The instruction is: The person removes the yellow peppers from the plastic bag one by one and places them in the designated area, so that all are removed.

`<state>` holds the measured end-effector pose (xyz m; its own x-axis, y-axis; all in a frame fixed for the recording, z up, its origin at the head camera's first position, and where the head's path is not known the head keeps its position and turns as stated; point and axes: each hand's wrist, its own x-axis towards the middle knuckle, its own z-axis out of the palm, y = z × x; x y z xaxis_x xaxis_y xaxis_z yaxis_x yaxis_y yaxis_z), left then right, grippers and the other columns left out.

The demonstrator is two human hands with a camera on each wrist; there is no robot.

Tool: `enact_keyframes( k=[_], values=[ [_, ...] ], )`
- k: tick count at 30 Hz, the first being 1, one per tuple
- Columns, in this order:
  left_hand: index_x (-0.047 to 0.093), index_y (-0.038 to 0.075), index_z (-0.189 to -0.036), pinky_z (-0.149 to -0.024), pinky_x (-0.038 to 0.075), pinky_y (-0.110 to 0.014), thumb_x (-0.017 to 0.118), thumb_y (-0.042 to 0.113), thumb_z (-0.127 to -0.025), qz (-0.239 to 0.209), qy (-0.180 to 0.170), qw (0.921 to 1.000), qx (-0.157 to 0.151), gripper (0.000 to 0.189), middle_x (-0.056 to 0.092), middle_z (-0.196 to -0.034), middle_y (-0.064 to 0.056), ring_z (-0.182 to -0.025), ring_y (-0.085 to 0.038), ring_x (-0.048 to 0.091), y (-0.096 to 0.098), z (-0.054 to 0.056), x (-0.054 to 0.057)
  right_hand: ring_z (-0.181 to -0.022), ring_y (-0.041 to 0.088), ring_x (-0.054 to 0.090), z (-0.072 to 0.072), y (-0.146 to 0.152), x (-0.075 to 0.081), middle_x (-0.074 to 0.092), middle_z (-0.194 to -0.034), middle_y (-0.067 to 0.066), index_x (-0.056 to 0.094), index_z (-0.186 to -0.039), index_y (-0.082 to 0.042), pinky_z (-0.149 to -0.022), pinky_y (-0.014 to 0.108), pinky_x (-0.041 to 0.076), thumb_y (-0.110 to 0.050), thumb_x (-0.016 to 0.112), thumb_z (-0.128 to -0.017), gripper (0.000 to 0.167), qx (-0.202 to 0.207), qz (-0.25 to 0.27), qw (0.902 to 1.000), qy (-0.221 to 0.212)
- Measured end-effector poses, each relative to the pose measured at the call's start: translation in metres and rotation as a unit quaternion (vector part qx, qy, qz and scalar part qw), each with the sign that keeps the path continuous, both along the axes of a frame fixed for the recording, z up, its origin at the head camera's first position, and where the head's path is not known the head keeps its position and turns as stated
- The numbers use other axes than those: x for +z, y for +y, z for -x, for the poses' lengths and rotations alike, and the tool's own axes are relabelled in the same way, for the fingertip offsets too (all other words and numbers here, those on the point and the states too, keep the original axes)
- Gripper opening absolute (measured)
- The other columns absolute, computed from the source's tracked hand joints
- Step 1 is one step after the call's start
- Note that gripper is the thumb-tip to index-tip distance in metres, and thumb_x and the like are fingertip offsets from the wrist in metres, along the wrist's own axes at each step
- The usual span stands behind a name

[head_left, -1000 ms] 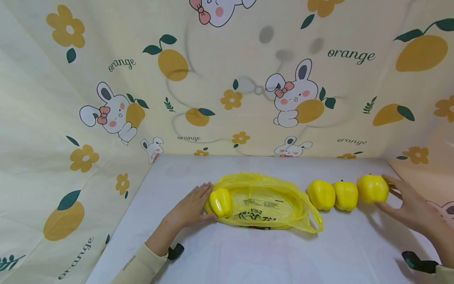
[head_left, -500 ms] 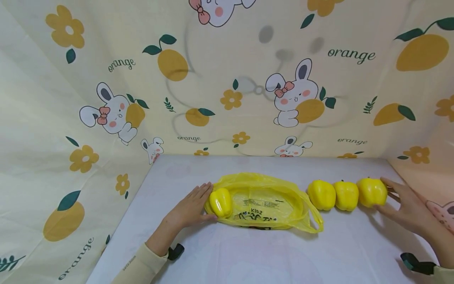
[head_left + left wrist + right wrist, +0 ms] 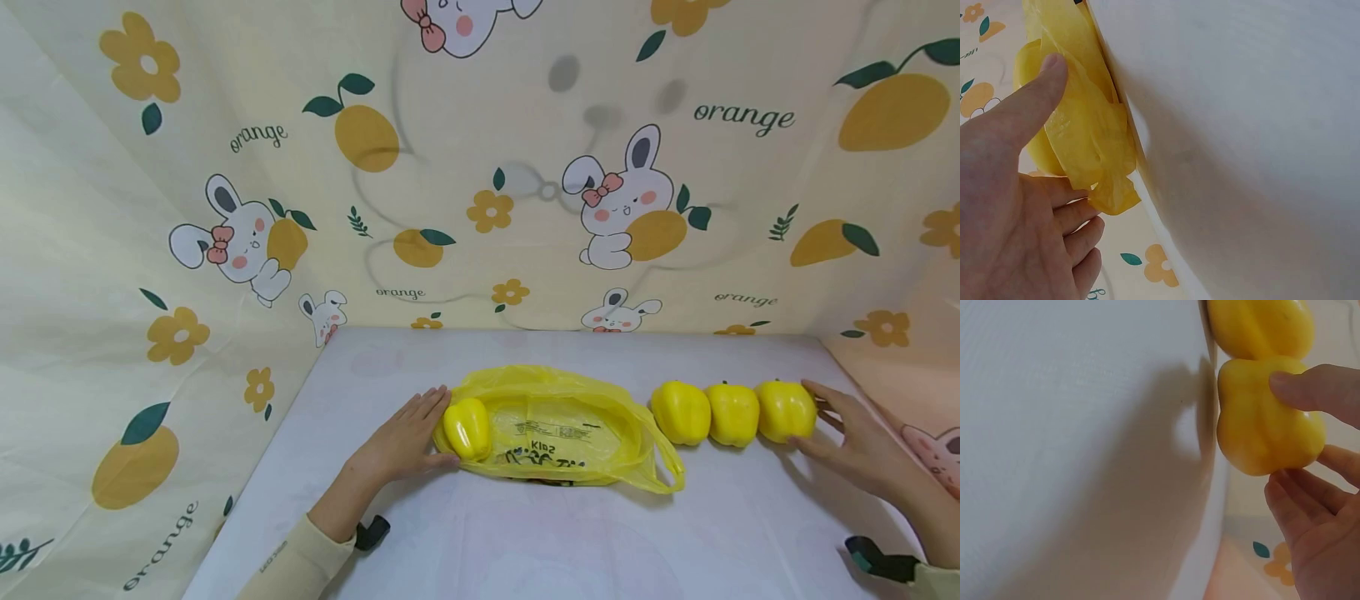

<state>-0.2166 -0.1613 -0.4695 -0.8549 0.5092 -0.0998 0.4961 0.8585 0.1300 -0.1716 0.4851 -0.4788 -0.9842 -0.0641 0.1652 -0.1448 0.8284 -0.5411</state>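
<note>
A yellow plastic bag lies spread on the table, its mouth toward the head camera. At its left end sits one yellow bell pepper. My left hand rests against that end, fingers fairly straight along the far side and thumb on the near side; the left wrist view has the thumb over the bag film. Right of the bag stand more bell peppers in a row, a left one, a middle one and a right one. My right hand holds the right one between thumb and fingers.
A bag handle loop reaches toward the left pepper of the row. The white tabletop ends at a printed cloth backdrop with rabbits and oranges, which also rises on both sides.
My right hand has lowered the bell pepper and brought it slightly left, up against the middle one in the row. My left hand and the bag have stayed put.
</note>
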Motion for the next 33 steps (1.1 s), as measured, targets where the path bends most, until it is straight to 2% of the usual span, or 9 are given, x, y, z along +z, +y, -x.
enact_keyframes(
  k=[4,6,7,10,13,15,22,23,33],
  values=[
    [0.024,0.001,-0.17,-0.136,0.015,-0.045,0.071,0.064,-0.097,0.0,0.003,1.0,-0.002,0.107,0.023,-0.178,-0.013,-0.164,-0.03,0.022,0.0,-0.0003,0.0,-0.132,0.071,0.035,-0.0004,-0.0003,-0.0024,0.029,-0.152,0.05,0.019,-0.162,0.016,-0.128,0.041,0.025,-0.003,0.085,-0.088,0.101,-0.005,0.008,0.9999,-0.005],
    [0.024,0.001,-0.17,-0.136,0.015,-0.045,0.071,0.064,-0.097,0.002,0.004,1.0,-0.002,0.107,0.023,-0.178,-0.013,-0.164,-0.03,0.022,0.0003,-0.0001,0.0001,-0.132,0.071,0.034,-0.0011,-0.0007,-0.0027,0.028,-0.153,0.05,0.018,-0.163,0.015,-0.115,0.072,0.028,-0.003,0.086,-0.088,0.102,-0.006,0.011,0.9999,-0.008],
    [0.024,0.001,-0.17,-0.136,0.015,-0.045,0.07,0.064,-0.097,0.003,0.004,1.0,-0.002,0.107,0.023,-0.178,-0.013,-0.164,-0.03,0.022,0.0004,-0.0001,0.0001,-0.133,0.071,0.034,-0.0016,-0.0008,-0.003,0.028,-0.153,0.05,0.018,-0.163,0.014,-0.112,0.074,0.027,-0.003,0.085,-0.088,0.102,-0.007,0.01,0.9999,-0.009],
    [0.023,0.001,-0.17,-0.136,0.015,-0.045,0.07,0.064,-0.097,0.003,0.003,1.0,-0.002,0.107,0.022,-0.178,-0.013,-0.165,-0.029,0.022,0.0008,0.0001,0.0002,-0.133,0.071,0.033,-0.0027,-0.0007,-0.0041,0.027,-0.153,0.05,0.018,-0.163,0.014,-0.127,0.028,0.026,-0.003,0.085,-0.089,0.101,-0.005,0.011,0.9999,-0.005],
    [0.024,0.001,-0.17,-0.136,0.015,-0.045,0.07,0.064,-0.097,0.002,0.004,1.0,-0.002,0.107,0.023,-0.178,-0.013,-0.164,-0.03,0.022,0.001,-0.0001,0.0003,-0.133,0.071,0.033,-0.0034,-0.0004,-0.005,0.027,-0.153,0.05,0.019,-0.163,0.014,-0.097,-0.007,0.008,-0.003,0.084,-0.091,0.098,-0.001,0.012,0.9999,0.0],
    [0.024,0.001,-0.17,-0.136,0.016,-0.045,0.07,0.064,-0.097,0.002,0.005,1.0,-0.003,0.107,0.023,-0.178,-0.014,-0.164,-0.03,0.022,0.001,-0.0002,-0.0001,-0.132,0.072,0.033,-0.0032,-0.0005,-0.0051,0.026,-0.153,0.051,0.019,-0.163,0.014,-0.092,-0.008,0.008,-0.003,0.083,-0.091,0.098,0.002,0.014,0.9999,0.001],
    [0.025,0.0,-0.169,-0.136,0.016,-0.045,0.071,0.064,-0.097,0.002,0.007,1.0,-0.003,0.107,0.024,-0.178,-0.014,-0.164,-0.03,0.023,0.0015,-0.0005,-0.0003,-0.132,0.07,0.034,-0.0015,0.0011,-0.0055,0.028,-0.152,0.05,0.016,-0.164,0.013,-0.104,-0.004,0.013,-0.005,0.084,-0.091,0.102,0.006,0.01,0.9999,0.001],
    [0.025,0.0,-0.169,-0.136,0.016,-0.045,0.071,0.064,-0.097,0.003,0.007,1.0,-0.003,0.107,0.024,-0.178,-0.014,-0.164,-0.03,0.023,0.0015,-0.0004,-0.0004,-0.131,0.069,0.034,-0.0011,0.0016,-0.0063,0.029,-0.152,0.05,0.016,-0.164,0.013,-0.092,-0.008,0.007,-0.005,0.085,-0.09,0.103,0.008,0.011,0.9999,0.005],
    [0.026,0.0,-0.169,-0.136,0.016,-0.046,0.072,0.062,-0.097,0.002,0.007,1.0,-0.004,0.106,0.023,-0.178,-0.014,-0.164,-0.03,0.023,0.0021,-0.0013,0.0011,-0.133,0.071,0.035,-0.0007,0.0011,-0.0011,0.03,-0.154,0.049,0.02,-0.164,0.012,-0.095,-0.008,0.004,-0.008,0.086,-0.09,0.101,0.001,-0.006,0.9995,0.03]
  ],
)
